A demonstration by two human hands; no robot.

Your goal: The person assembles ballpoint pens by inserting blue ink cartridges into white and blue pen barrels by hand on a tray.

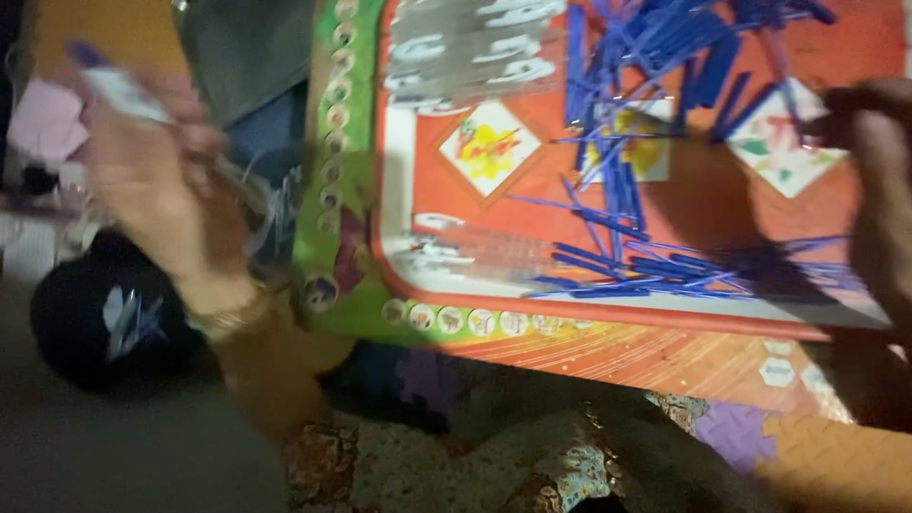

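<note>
Glossy orange tray (418, 171), thin blue sticks (617, 180), left hand (157, 180) gripping blurred white tube (119, 90), right hand (879, 180) unclear

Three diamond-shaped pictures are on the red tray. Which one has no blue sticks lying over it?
The left diamond picture, white with a yellow and red design. It lies bare on the red tray, while blue sticks cross the middle one and touch the right one.

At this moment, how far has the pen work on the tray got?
Done: nothing finished can be made out; the frame is blurred. In hand: the left hand holds up a white pen with a blue tip, off to the side of the tray. The right hand is at the tray's far edge. Left: a big pile of loose blue sticks covers the tray.
</note>
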